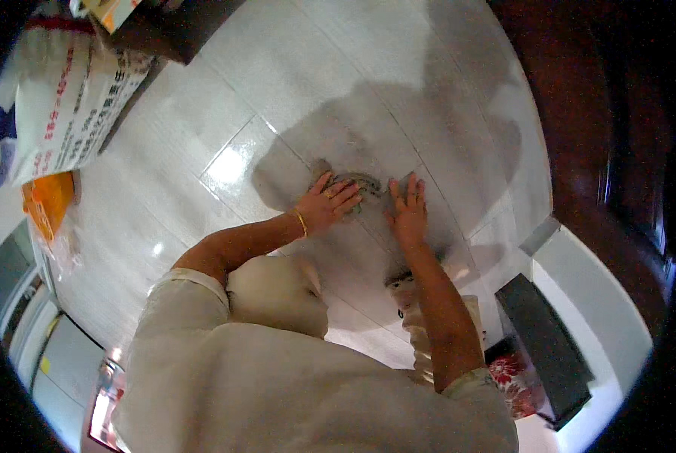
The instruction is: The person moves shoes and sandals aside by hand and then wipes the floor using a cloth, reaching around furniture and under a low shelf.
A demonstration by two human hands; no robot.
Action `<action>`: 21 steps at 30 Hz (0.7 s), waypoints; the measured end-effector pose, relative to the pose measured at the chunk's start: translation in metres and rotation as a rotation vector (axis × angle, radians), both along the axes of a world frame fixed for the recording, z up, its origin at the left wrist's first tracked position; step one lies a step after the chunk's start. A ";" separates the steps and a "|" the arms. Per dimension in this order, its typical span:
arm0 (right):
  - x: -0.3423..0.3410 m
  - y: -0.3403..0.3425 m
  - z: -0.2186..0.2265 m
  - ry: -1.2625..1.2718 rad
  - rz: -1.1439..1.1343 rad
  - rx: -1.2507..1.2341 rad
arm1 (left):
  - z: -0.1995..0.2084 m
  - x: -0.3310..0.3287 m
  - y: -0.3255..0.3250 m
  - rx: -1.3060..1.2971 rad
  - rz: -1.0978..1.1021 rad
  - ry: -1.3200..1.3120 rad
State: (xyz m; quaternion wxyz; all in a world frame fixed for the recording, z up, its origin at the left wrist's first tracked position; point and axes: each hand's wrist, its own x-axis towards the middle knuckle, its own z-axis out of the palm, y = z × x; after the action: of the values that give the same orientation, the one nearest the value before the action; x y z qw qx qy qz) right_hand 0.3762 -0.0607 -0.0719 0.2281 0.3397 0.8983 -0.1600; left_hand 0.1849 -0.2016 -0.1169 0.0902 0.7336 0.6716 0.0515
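Our fingers lie flat and spread, gripping nothing: the left hand (329, 202) presses palm-down on the left part of a grey cleaning cloth (362, 183), and the right hand (407, 208), fingers held closer together, presses on its right end. The cloth is bunched between and under the two hands, on the white tiled floor (202, 136), in the middle of a dull, darker patch that looks damp (it could partly be our own shadow, we cannot tell). A thin gold bangle (301, 222) sits on the left wrist.

We judge the step in hand to be wiping the floor, both palms bearing down on the cloth. The next stroke would call for even pressure from both hands so the cloth slides as one piece instead of rucking up further, and for the knees or feet to stay off the wet tiles.

Farther out, a printed white sack (66, 106) leans at the upper left with an orange bag (47, 204) below it, and a dark flat box (546, 347) lies at the lower right.
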 end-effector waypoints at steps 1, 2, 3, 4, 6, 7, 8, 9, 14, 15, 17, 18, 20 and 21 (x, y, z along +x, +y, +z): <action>0.001 0.004 -0.001 0.004 -0.026 0.011 | -0.003 -0.007 0.005 -0.100 -0.057 -0.092; -0.001 0.004 0.002 0.042 -0.015 -0.010 | -0.003 -0.013 0.002 -0.218 -0.107 -0.184; 0.001 0.003 0.003 0.077 -0.006 -0.029 | 0.000 -0.031 0.010 -0.287 0.037 -0.006; 0.006 0.002 0.002 0.078 -0.027 -0.020 | 0.008 -0.059 0.032 -0.339 0.184 0.175; 0.000 0.002 -0.004 0.019 -0.090 -0.071 | -0.005 -0.123 0.065 -0.052 0.653 0.161; -0.006 0.000 -0.005 0.033 -0.090 -0.065 | -0.021 -0.159 0.084 0.062 0.708 0.162; -0.009 -0.005 -0.003 0.019 -0.093 -0.068 | -0.031 -0.174 0.096 0.170 0.761 0.158; -0.011 -0.004 -0.005 0.007 -0.101 -0.060 | -0.028 -0.170 0.111 0.184 0.756 0.159; -0.011 -0.006 0.002 0.071 -0.080 -0.019 | -0.009 -0.076 0.133 -0.003 0.499 0.135; -0.013 -0.005 0.012 0.116 -0.067 -0.025 | -0.013 -0.042 0.126 0.006 0.374 0.203; 0.025 0.002 -0.011 0.176 -0.045 -0.039 | 0.017 0.043 0.124 -0.185 0.140 0.016; 0.038 0.004 -0.018 0.234 0.015 -0.077 | 0.012 0.075 0.106 -0.166 0.037 0.033; 0.064 0.001 -0.007 -0.047 -0.017 -0.194 | 0.010 0.122 0.075 -0.220 -0.132 0.026; 0.078 0.001 0.017 -0.202 -0.011 -0.299 | 0.018 0.142 0.060 -0.299 -0.183 0.001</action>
State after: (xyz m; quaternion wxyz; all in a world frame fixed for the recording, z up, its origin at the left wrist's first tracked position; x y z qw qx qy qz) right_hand 0.4538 -0.0593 -0.0553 0.3644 0.3213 0.8352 -0.2579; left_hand 0.3265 -0.1417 -0.0988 0.2020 0.7701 0.6024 -0.0576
